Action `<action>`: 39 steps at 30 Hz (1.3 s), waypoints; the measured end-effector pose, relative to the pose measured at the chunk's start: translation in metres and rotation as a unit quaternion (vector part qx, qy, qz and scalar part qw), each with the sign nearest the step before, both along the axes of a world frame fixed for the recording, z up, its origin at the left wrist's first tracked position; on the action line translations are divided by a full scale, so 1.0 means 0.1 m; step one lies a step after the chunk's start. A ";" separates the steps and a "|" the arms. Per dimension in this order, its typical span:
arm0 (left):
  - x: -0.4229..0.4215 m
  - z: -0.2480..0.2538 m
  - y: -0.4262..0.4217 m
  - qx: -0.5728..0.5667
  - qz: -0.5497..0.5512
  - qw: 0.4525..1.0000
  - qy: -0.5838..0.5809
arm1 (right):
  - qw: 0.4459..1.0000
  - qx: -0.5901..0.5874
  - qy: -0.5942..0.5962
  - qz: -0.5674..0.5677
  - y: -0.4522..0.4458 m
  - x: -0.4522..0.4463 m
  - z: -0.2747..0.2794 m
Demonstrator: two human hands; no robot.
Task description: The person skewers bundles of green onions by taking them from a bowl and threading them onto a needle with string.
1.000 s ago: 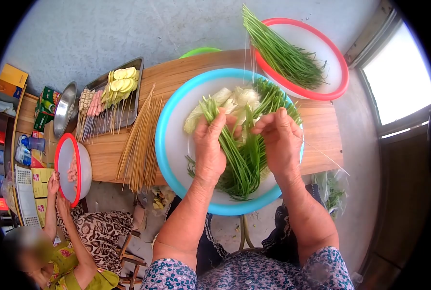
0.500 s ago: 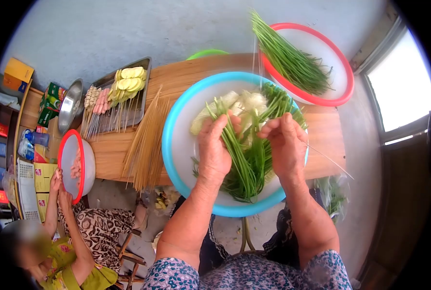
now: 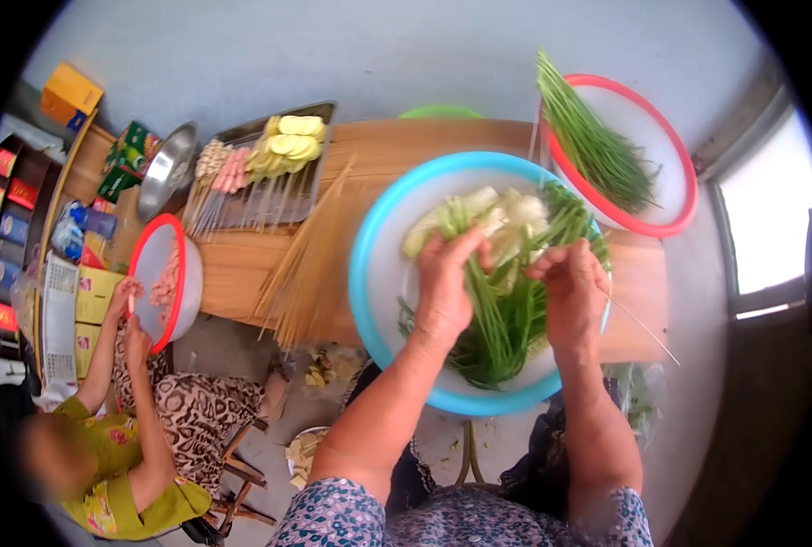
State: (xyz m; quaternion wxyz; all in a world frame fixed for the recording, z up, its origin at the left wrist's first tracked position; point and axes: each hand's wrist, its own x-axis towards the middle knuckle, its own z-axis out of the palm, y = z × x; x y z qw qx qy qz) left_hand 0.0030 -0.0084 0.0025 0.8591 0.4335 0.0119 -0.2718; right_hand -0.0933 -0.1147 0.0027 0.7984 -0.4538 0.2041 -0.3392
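My left hand (image 3: 447,287) is closed around a bunch of long green vegetable stems (image 3: 493,305) over the wide blue-rimmed basin (image 3: 360,292). Just to its right, my right hand (image 3: 572,296) pinches a thin skewer (image 3: 645,326), whose bare end sticks out to the lower right past the basin's rim. The skewer's other end is hidden by my fingers, so I cannot tell whether it pierces anything. Pale cabbage-like leaves (image 3: 511,214) lie in the basin behind my hands, with more leafy greens (image 3: 565,214) at the back right.
A red-rimmed basin (image 3: 688,173) at the back right holds long green stalks (image 3: 597,146). Loose skewers (image 3: 301,273) lie on the wooden table, beside a metal tray (image 3: 328,114) of skewered food. At left, another person's hands (image 3: 131,305) work by a second red-rimmed basin (image 3: 192,296).
The camera view has shifted, so the scene sits further right and slightly lower. My hands stay over the basin, with the left still on the stems and the right still on the skewer.
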 end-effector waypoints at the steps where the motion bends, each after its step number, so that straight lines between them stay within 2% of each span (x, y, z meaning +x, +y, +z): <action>1: 0.00 0.01 0.01 0.006 -0.003 1.000 -0.003 | 1.000 0.005 0.009 0.002 0.01 0.00 0.01; 7: 0.01 -0.02 0.03 0.009 -0.007 1.000 -0.016 | 0.998 -0.038 0.048 0.026 0.06 0.02 0.10; 32: -0.04 -0.03 -0.02 0.035 0.034 0.996 -0.081 | 0.995 -0.059 0.071 0.024 0.05 0.01 0.10; 34: -0.05 -0.02 -0.03 0.044 0.039 0.993 -0.104 | 0.992 -0.093 0.081 0.019 0.05 0.00 0.09; 39: -0.09 -0.05 -0.02 0.095 0.058 0.984 -0.142 | 0.992 -0.093 0.080 0.016 0.08 -0.02 0.12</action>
